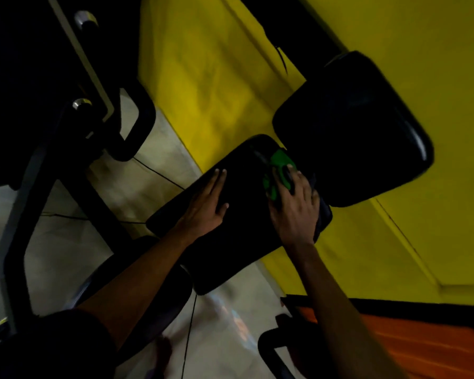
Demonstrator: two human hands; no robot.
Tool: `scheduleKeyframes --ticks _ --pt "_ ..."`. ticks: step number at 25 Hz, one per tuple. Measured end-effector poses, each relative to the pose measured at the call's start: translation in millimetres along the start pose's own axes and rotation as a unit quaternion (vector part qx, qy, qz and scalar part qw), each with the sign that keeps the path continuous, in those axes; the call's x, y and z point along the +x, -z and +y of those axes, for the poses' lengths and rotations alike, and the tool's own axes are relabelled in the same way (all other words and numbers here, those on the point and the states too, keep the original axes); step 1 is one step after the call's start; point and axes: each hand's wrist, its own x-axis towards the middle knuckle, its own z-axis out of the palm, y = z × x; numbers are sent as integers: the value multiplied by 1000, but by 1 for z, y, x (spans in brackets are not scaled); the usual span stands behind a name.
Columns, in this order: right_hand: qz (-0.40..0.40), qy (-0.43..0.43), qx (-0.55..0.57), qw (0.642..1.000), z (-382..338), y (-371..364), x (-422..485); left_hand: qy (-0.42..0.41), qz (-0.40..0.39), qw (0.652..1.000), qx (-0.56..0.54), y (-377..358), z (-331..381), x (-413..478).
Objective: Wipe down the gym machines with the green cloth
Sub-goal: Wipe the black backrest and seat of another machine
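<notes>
Green cloth (279, 168), lengthwise pointing away, in right hand (293, 214)

Back pad (353, 127) blocks the far end of the seat pad (244, 239). Yellow wall (216, 77) stands close behind. Left side opens to floor (115, 187).

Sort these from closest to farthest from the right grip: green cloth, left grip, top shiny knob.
1. The cloth, right under the right grip, at the far end of the pad.
2. The left grip, beside it on the left, flat on the same pad.
3. The knob, far away at the top left.
</notes>
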Motion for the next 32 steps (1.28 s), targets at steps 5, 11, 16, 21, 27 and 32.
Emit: scheduleKeyframes --ticks 5,11,16,21,27,32 --pt "58 -160 41 985 -9 -10 -53 -67 -30 994 86 6 27 11" --pt "123 -258 107 952 -25 -16 -31 -63 -83 988 115 9 17 13" --pt "128 -292 123 940 -45 -27 -48 -52 -100 988 107 7 10 4" --pt "56 -125 64 989 -37 -42 -72 11 -115 987 110 -10 -32 -31" --pt "-16 19 17 1000 -52 -59 -34 112 -168 970 133 -27 -93 -91" --pt "-61 208 -1 976 -75 -89 -10 149 -213 948 184 -50 -134 -111"
